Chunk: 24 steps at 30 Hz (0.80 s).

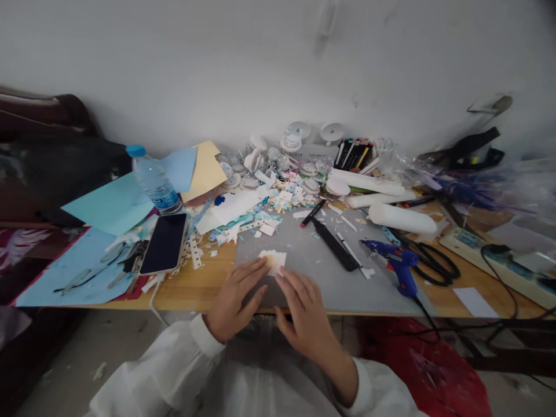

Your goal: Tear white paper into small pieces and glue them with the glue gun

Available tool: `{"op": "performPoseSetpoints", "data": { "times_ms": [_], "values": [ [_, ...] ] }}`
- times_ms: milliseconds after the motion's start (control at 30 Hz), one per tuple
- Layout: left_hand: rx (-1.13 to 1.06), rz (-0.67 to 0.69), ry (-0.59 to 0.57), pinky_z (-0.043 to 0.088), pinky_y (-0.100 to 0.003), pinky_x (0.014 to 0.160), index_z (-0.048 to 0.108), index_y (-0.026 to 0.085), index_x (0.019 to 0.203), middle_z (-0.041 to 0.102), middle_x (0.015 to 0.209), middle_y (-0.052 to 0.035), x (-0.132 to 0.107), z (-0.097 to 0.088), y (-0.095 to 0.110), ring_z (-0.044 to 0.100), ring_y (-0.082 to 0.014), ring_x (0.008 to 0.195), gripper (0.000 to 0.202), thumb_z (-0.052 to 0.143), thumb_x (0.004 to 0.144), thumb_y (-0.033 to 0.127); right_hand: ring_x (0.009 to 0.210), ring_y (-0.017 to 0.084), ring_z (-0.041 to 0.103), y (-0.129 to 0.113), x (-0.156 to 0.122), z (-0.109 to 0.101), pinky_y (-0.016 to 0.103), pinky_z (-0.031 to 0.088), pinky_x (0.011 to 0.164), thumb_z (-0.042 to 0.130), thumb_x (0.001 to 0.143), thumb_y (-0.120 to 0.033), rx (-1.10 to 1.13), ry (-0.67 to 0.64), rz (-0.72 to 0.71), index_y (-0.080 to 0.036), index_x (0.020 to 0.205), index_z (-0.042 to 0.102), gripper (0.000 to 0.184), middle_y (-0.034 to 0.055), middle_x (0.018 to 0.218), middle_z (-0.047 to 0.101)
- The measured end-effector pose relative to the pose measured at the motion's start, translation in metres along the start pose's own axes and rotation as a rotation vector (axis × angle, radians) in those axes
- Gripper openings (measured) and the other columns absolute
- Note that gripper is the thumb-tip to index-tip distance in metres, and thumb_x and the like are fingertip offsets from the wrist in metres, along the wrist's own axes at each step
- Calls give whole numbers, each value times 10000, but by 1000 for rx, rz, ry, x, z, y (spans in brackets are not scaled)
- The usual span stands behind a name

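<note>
A small white paper piece (276,260) with a yellowish middle lies flat on the grey mat (299,295), near the table's front edge. My left hand (238,294) rests with its fingertips on the paper's left side, the fingers stretched out and the thumb apart. At the lower right corner of the paper, my right hand (306,313) touches it with extended fingertips, its thumb also held away. Neither hand is wrapped around anything. A black marker (313,213) and a long black cutter-like tool (334,244) lie beyond my right hand.
Paper scraps (286,194) are heaped at the back. On the right are a blue glue gun (397,260), black-handled scissors (434,263) and a power strip (499,266). A phone (164,243) and a water bottle (154,182) are on the left.
</note>
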<state>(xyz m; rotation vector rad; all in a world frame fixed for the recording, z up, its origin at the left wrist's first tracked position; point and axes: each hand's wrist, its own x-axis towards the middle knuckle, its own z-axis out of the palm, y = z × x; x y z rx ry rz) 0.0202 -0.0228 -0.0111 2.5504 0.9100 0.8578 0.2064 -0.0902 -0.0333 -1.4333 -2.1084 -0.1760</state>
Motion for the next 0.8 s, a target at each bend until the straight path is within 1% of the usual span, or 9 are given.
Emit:
{"op": "performPoseSetpoints", "data": {
  "times_ms": [67,167,267,333,400,500,567,667,800],
  "values": [
    [30,-4,25,482,-405,1011,515,207,1318,578,1353,-120,-3,-10,-4,532,-203,1262,380,443,945,209,1314,269,398,-4,7,11,463,327,1076,484,876,-260,15,-130,-11,-140,1400,411,543,111,1430,470],
    [144,-60,83,512,-383,967,566,220,1250,639,1268,-98,-6,-34,-19,600,-210,1169,333,463,935,258,1289,261,432,-3,7,17,474,289,1089,483,894,-293,15,-185,16,-180,1369,463,488,71,1398,519],
    [308,-234,259,454,-502,985,551,174,1236,626,1225,-157,-4,-70,-50,571,-303,1167,345,456,930,304,1242,271,466,-4,3,17,480,284,1079,485,893,-295,22,-167,62,-181,1344,490,465,75,1349,560],
    [437,-361,350,363,-618,985,486,122,1285,587,1211,-214,0,-93,-75,498,-408,1198,473,514,891,382,1206,281,483,-6,2,18,486,292,1064,490,880,-291,23,-151,98,-188,1324,507,456,77,1317,579],
    [581,-503,373,353,-633,938,447,107,1291,579,1174,-213,4,-109,-98,484,-452,1172,621,575,822,491,1174,285,495,-7,1,19,483,310,1044,504,865,-292,23,-138,123,-185,1301,525,450,81,1292,589],
    [693,-642,340,405,-536,851,494,96,1155,617,1039,-172,9,-114,-121,559,-418,1059,622,566,767,577,1150,276,502,-8,2,21,460,328,1023,514,854,-289,22,-125,134,-172,1286,534,448,86,1274,595],
    [723,-696,296,423,-497,789,506,93,1090,629,990,-193,13,-111,-127,590,-408,995,594,569,751,577,1151,269,500,-8,2,22,447,326,1020,512,855,-289,20,-120,132,-172,1286,533,447,80,1273,597],
    [768,-783,254,430,-509,735,491,58,1091,620,986,-274,19,-104,-127,590,-456,961,617,574,730,551,1152,262,494,-7,2,23,432,327,1004,514,851,-294,14,-113,126,-178,1280,539,446,68,1276,602],
    [828,-890,237,434,-525,729,494,20,1097,596,1009,-320,26,-98,-121,570,-496,969,657,576,687,528,1134,253,496,-7,1,23,407,326,977,529,829,-279,1,-94,124,-183,1263,555,445,58,1262,615]
  ]
}}
